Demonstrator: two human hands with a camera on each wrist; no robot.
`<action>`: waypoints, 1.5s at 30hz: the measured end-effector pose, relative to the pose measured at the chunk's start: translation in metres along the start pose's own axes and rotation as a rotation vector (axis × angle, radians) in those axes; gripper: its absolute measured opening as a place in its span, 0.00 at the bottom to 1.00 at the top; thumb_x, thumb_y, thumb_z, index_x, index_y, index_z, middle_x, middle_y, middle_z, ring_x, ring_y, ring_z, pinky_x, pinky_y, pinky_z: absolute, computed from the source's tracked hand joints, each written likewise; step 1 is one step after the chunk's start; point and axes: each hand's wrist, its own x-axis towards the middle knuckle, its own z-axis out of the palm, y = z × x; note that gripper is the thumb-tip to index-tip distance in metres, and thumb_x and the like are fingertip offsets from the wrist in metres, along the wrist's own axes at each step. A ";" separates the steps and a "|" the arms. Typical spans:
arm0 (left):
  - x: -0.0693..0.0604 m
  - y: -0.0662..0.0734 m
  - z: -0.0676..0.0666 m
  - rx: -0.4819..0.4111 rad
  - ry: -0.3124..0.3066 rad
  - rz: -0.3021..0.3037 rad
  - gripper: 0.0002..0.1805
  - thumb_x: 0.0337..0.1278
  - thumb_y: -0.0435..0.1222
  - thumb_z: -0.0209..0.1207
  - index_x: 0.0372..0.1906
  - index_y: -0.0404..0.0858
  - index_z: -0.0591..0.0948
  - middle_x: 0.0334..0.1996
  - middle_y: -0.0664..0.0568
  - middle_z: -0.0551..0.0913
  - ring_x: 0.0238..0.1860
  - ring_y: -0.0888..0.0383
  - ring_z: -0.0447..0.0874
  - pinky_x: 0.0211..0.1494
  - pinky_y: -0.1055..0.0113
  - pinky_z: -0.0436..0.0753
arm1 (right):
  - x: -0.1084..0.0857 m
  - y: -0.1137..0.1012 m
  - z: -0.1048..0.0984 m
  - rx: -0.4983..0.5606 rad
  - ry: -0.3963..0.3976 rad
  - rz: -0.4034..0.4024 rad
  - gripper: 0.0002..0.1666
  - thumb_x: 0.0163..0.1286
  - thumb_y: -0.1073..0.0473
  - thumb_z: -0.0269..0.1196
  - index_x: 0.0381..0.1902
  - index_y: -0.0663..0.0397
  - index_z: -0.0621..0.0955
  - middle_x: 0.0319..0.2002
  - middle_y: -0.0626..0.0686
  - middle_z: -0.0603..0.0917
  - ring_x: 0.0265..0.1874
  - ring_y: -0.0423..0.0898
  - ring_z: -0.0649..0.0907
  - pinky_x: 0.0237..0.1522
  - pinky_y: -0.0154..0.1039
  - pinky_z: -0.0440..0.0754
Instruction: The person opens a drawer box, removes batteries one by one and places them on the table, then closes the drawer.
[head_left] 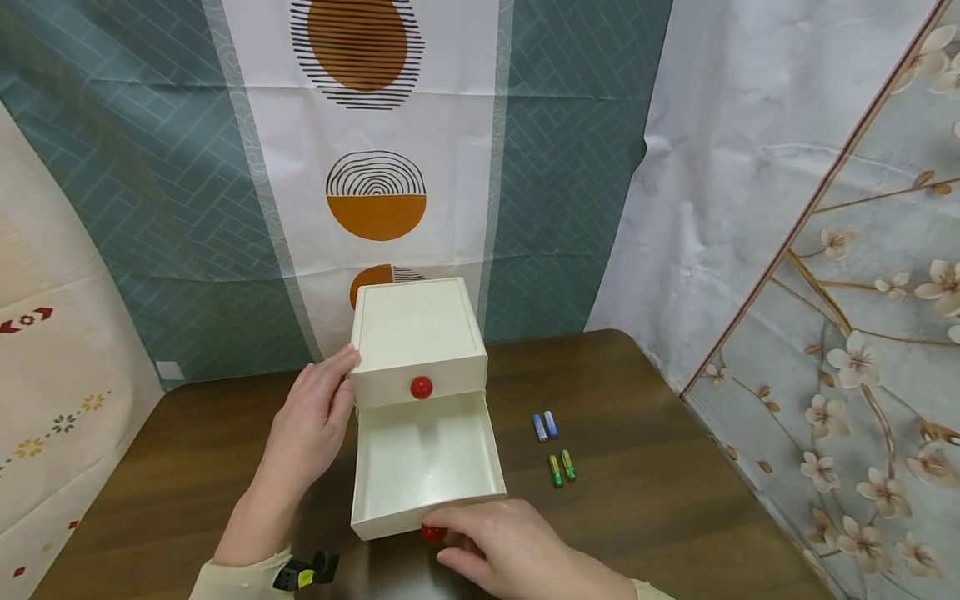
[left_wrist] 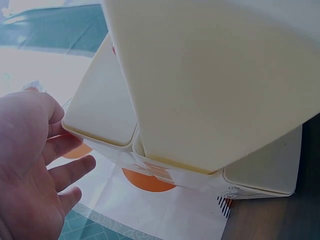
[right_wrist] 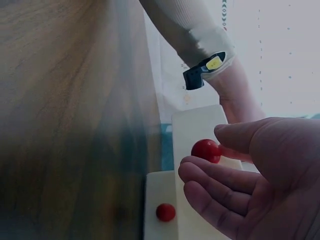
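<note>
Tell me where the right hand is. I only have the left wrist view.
Observer: In the head view, the right hand has its fingers at the red knob of the pulled-out middle drawer.
Operator: Anything in that drawer?
Observer: Nothing visible; the head view looks into it and shows a bare floor.
Operator: Anything loose nearby?
Observer: Yes, two blue batteries and two green batteries lie on the wooden table, to the right of the drawer cabinet.
</note>
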 end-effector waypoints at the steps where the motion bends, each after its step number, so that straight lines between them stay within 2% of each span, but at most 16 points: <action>1: 0.000 0.000 0.000 0.000 0.000 0.000 0.22 0.85 0.30 0.54 0.75 0.33 0.79 0.78 0.41 0.77 0.78 0.38 0.72 0.87 0.42 0.58 | 0.000 0.001 0.001 0.007 -0.004 0.006 0.19 0.79 0.52 0.72 0.64 0.36 0.86 0.40 0.29 0.87 0.33 0.18 0.76 0.40 0.16 0.72; 8: 0.000 0.000 0.000 0.001 -0.009 -0.006 0.22 0.85 0.30 0.54 0.75 0.32 0.79 0.78 0.41 0.76 0.78 0.38 0.72 0.86 0.38 0.58 | 0.000 0.003 0.007 0.042 -0.043 0.047 0.19 0.81 0.50 0.71 0.66 0.34 0.85 0.37 0.28 0.84 0.31 0.17 0.74 0.38 0.17 0.71; 13: 0.000 0.000 0.000 0.002 -0.014 -0.007 0.22 0.86 0.31 0.54 0.76 0.32 0.79 0.78 0.41 0.76 0.79 0.38 0.71 0.86 0.39 0.58 | 0.000 0.005 0.011 0.046 -0.047 0.053 0.18 0.82 0.49 0.69 0.67 0.34 0.84 0.31 0.27 0.80 0.29 0.19 0.72 0.36 0.17 0.70; 16: 0.000 0.000 0.000 0.001 -0.016 -0.010 0.22 0.86 0.31 0.54 0.76 0.33 0.78 0.79 0.41 0.76 0.79 0.38 0.71 0.86 0.40 0.57 | 0.000 0.006 0.012 0.046 -0.021 0.037 0.18 0.83 0.51 0.68 0.66 0.35 0.84 0.37 0.28 0.84 0.34 0.21 0.78 0.41 0.18 0.74; 21: 0.001 -0.002 0.000 -0.006 -0.020 -0.019 0.22 0.87 0.32 0.53 0.76 0.34 0.78 0.79 0.42 0.76 0.79 0.38 0.71 0.86 0.39 0.57 | 0.003 0.006 0.015 0.061 0.048 0.009 0.15 0.85 0.54 0.66 0.64 0.38 0.87 0.52 0.32 0.90 0.49 0.24 0.85 0.54 0.24 0.82; 30: 0.000 -0.002 0.001 -0.009 -0.019 -0.018 0.22 0.87 0.32 0.54 0.76 0.33 0.78 0.79 0.42 0.76 0.79 0.38 0.71 0.86 0.39 0.57 | 0.006 0.007 0.020 0.059 0.118 0.019 0.11 0.85 0.53 0.66 0.59 0.36 0.89 0.49 0.32 0.91 0.49 0.22 0.85 0.54 0.25 0.83; 39: -0.001 -0.003 0.002 -0.005 -0.020 -0.018 0.22 0.87 0.32 0.54 0.76 0.34 0.78 0.79 0.42 0.76 0.79 0.39 0.71 0.86 0.38 0.58 | 0.007 0.011 0.021 0.042 0.148 0.032 0.09 0.83 0.54 0.68 0.56 0.35 0.89 0.46 0.30 0.90 0.45 0.19 0.83 0.48 0.21 0.82; 45: 0.000 -0.003 0.001 -0.007 -0.020 -0.021 0.22 0.87 0.33 0.54 0.76 0.34 0.78 0.79 0.41 0.76 0.79 0.38 0.71 0.86 0.38 0.57 | 0.011 0.012 0.019 0.046 0.145 0.050 0.10 0.83 0.55 0.68 0.57 0.35 0.89 0.47 0.31 0.91 0.46 0.21 0.84 0.50 0.23 0.83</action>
